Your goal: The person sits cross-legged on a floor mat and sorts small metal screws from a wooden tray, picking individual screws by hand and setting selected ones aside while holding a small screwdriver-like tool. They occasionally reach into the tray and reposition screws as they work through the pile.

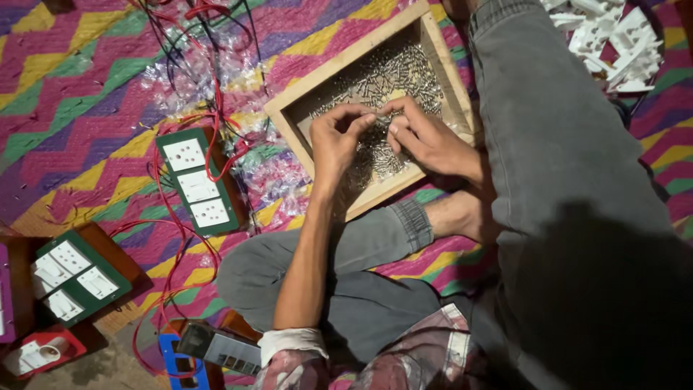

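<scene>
A shallow wooden tray (346, 65) full of several small metal screws (390, 72) lies on the patterned mat in front of my crossed legs. Both hands hover over its near half. My left hand (338, 141) has its fingers curled, the thumb and forefinger pinched together on a small screw. My right hand (426, 137) meets it fingertip to fingertip, also pinching something small; what it holds is too tiny to make out. My grey-trousered knees frame the tray on the right and below.
A green switchboard panel (197, 180) with white sockets and red and black wires (216, 108) lies left of the tray. Another green panel (72, 278) sits at lower left, near a red one (40, 354). White plastic parts (613, 40) pile at top right.
</scene>
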Demonstrator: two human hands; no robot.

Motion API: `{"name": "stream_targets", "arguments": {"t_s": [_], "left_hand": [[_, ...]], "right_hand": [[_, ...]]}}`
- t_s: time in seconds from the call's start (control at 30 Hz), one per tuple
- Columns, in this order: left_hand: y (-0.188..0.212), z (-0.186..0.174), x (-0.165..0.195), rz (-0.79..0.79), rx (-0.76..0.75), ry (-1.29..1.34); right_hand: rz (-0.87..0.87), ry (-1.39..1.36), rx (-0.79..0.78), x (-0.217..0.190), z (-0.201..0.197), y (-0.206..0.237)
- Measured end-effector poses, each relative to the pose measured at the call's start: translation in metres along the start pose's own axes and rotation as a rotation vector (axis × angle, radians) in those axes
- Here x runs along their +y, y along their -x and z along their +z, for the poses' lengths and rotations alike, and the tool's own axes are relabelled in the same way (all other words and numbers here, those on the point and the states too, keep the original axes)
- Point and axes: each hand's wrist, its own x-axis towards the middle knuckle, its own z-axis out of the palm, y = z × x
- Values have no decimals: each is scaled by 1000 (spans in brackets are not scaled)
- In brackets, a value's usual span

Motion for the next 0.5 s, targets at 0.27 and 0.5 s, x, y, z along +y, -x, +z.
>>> {"name": "stream_targets", "arguments": {"t_s": [0.27, 0.5], "left_hand": [[15, 11, 27, 428, 65, -462], [16, 18, 29, 426, 90, -410]], "right_hand": [[106, -168, 95, 11, 8, 6], [76, -211, 251, 9, 18, 4]]}}
